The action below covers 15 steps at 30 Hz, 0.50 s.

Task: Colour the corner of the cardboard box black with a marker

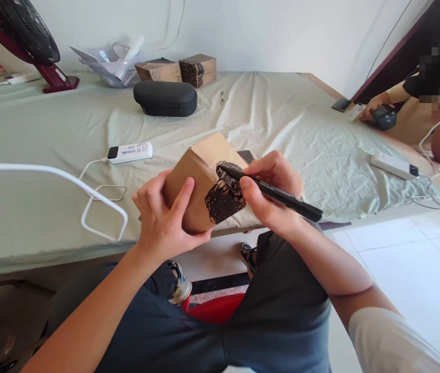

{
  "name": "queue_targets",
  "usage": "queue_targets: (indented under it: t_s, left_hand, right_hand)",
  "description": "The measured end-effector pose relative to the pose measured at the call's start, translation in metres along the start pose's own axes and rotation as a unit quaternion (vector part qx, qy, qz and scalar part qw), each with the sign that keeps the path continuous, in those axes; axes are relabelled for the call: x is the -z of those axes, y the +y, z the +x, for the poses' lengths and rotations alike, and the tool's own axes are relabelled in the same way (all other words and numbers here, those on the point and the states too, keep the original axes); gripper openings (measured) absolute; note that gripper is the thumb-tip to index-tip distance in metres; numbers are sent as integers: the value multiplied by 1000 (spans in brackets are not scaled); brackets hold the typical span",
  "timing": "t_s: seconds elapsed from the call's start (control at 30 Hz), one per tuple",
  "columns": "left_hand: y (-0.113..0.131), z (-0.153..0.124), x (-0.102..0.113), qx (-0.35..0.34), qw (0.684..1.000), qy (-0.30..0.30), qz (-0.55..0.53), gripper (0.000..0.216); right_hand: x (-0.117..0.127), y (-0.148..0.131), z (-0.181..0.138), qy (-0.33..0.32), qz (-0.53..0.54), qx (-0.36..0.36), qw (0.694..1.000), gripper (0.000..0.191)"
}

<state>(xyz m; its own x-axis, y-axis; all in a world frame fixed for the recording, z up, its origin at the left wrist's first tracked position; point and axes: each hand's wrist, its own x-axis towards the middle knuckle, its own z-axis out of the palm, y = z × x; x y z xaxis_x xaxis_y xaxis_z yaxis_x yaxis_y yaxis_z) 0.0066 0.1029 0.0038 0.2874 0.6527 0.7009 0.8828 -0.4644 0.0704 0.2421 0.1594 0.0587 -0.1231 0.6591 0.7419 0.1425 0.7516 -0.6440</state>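
A small brown cardboard box [186, 178] is tilted in front of me, gripped by my left hand [165, 215] along its left side and lower edge. Dense black scribble covers part of the face turned to the right. Between the thumb and fingers of my right hand [272, 189] is a black marker pen [287, 199]. Its tip meets the box at the upper end of the scribbled patch. Behind the box and my right hand a small dark object [246, 155] shows only in part.
On the cloth-covered table [274, 114] lie a black case [165, 98], a white power bank [130, 152] with a cable, and a small pen [222, 97]. Two scribbled boxes [197, 71], a plastic basket [114, 70] and a fan [25, 41] stand behind. Another person [410, 111] sits at right.
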Motion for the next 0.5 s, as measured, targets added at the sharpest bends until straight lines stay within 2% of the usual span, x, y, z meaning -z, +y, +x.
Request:
queue_targets:
  t_s: [0.3,0.5]
  left_hand:
    - [-9,-6,0,-34,999,19,-8,140]
    - [-19,-10,-4,-65,997,43,-19,143]
  right_hand:
    - [1,5,1,-25,35,-35,998,27]
    - [2,8,2,-30,67,-73,995,22]
